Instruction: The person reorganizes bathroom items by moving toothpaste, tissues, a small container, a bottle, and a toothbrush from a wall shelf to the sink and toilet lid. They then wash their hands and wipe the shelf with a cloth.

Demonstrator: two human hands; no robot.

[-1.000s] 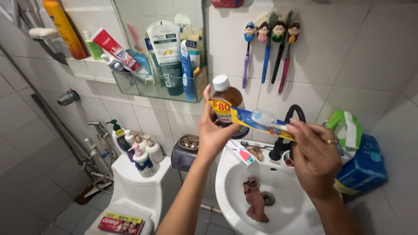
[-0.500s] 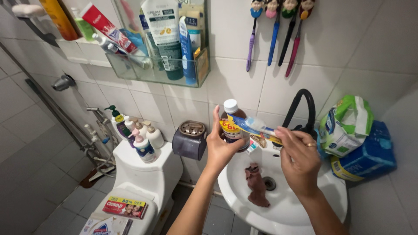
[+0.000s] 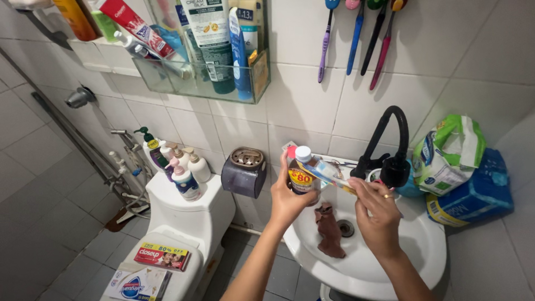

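On the left, the toilet (image 3: 189,217) carries pump bottles (image 3: 178,173) on its tank and two flat boxes (image 3: 161,257) on its closed lid, none of them touched. Moving right, the left hand (image 3: 290,196) has its grip closed on one end of a toothbrush packet (image 3: 317,171), a yellow-and-blue card with a clear blister, held level over the back rim of the sink (image 3: 412,253). A brown bottle (image 3: 302,174) with a white cap sits right behind the packet; whether the left hand also holds it cannot be told. The right hand (image 3: 378,214) pinches the packet's other end. The packet looks sealed, the brush inside, so opening appears barely begun and all of it left to do. A brown cloth (image 3: 329,231) lies in the basin, by the black tap (image 3: 390,150).
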